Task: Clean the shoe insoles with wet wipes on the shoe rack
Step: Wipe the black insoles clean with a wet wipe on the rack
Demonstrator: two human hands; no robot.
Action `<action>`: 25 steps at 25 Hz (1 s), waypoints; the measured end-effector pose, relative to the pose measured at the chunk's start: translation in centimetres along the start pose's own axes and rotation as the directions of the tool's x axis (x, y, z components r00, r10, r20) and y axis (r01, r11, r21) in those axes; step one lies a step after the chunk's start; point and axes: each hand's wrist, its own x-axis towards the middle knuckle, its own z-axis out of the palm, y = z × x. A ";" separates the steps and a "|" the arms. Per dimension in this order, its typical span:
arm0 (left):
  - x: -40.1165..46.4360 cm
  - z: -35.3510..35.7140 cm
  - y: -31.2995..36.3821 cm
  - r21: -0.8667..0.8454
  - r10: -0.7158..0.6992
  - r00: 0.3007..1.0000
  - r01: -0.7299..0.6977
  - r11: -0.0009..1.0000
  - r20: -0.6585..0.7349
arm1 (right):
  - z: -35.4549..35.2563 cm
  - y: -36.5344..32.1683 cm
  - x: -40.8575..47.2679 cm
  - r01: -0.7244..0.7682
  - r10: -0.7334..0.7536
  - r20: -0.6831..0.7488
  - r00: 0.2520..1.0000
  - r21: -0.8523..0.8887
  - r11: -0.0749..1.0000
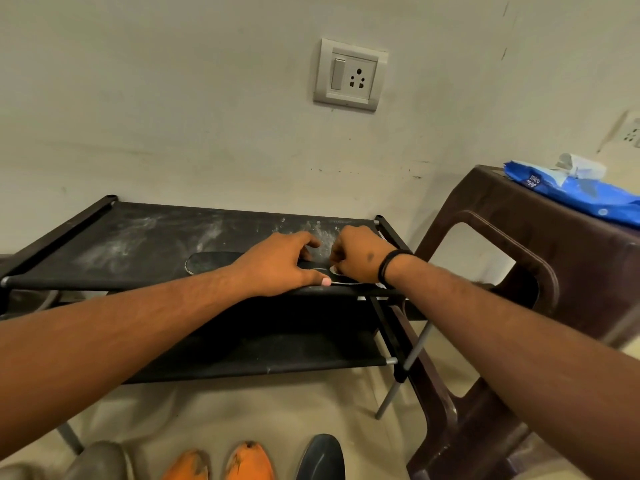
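Insole (pixel 211 263) on rack (pixel 138 244), front right.
Left hand (pixel 277 265) presses it, fingers spread; right hand (pixel 356 254) curled, grips wipe (pixel 334 270).

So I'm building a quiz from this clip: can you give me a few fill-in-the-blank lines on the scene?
1. The dark insole lies on the shoe rack's ____ shelf.
2. The left hand presses down on the ____.
3. The blue wet wipes pack sits on the brown ____.
4. The right hand wears a black band on its ____.

Missing words: top; insole; stool; wrist
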 end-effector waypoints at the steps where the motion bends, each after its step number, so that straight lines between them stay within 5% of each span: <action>1: 0.0 0.0 0.0 0.001 0.000 1.000 0.000 1.000 -0.004 | 0.0 -0.3 -0.3 0.034 -0.034 0.012 0.999 0.025 0.999; 6: 0.0 0.2 -0.2 0.005 0.017 1.000 -0.017 1.000 -0.011 | -2.3 2.1 -2.6 -0.007 0.012 0.136 0.991 -0.036 0.999; 12: 0.1 0.3 -0.1 0.020 0.004 1.000 -0.004 1.000 -0.005 | -0.6 1.5 -1.2 -0.051 0.052 0.001 0.999 -0.066 0.997; 15: 0.0 0.2 0.0 0.043 -0.001 1.000 0.002 0.999 -0.024 | 0.6 -0.2 -0.4 0.015 -0.013 -0.049 0.999 0.045 0.999; 18: 0.0 0.2 -0.1 0.049 0.004 1.000 -0.003 0.999 -0.026 | -0.1 -0.3 -1.0 0.046 -0.058 0.054 0.997 0.198 0.979; 21: 0.0 0.3 0.0 0.043 -0.004 1.000 0.005 0.999 -0.017 | -1.5 1.6 -1.4 -0.023 0.013 0.124 0.992 0.081 0.996; 25: 0.1 0.3 0.1 0.031 -0.011 1.000 0.012 0.999 -0.010 | -0.7 2.1 -0.7 -0.123 0.123 0.000 0.992 0.024 0.992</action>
